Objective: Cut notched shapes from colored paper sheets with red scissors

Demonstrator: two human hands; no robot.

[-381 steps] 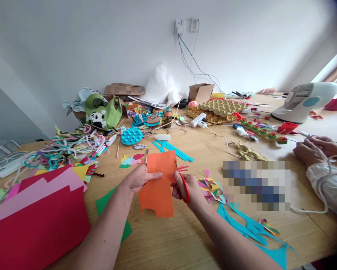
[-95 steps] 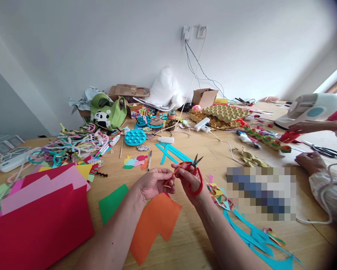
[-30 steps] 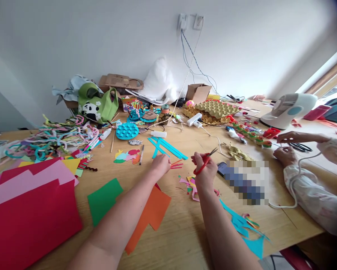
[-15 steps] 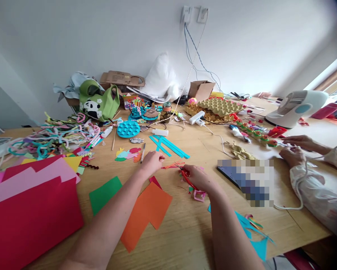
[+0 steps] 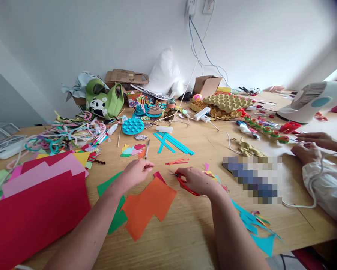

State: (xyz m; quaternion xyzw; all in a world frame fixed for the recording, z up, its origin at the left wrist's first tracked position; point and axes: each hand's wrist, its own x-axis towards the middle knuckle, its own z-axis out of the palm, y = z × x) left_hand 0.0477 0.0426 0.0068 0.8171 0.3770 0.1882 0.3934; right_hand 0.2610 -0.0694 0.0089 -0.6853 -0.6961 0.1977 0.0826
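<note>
My right hand (image 5: 195, 179) grips red-handled scissors (image 5: 187, 186), their blades pointing left toward a few thin orange and red paper strips (image 5: 177, 162), which lie apart from them. My left hand (image 5: 136, 173) is empty, its fingers loosely stretched to the right above the table. Below and beside it are a green sheet (image 5: 118, 217) and an orange sheet (image 5: 154, 204); a small dark red piece (image 5: 159, 176) shows behind the orange one. Farther back lie blue paper strips (image 5: 174, 143), a pen (image 5: 147, 149) and colourful fish-shaped cutouts (image 5: 132, 150).
Large red sheets (image 5: 44, 213) and a heap of pipe cleaners (image 5: 69, 131) are on the left. Blue scraps (image 5: 262, 243) lie front right. Egg trays (image 5: 227, 103), a fan (image 5: 305, 101) and a cable stand beyond. A co-worker's hands (image 5: 309, 150) work at the right.
My left hand has moved left and nearer to me, away from the thin strips, which now lie on the table. The right hand has drawn the scissors back slightly. The view has shifted.
</note>
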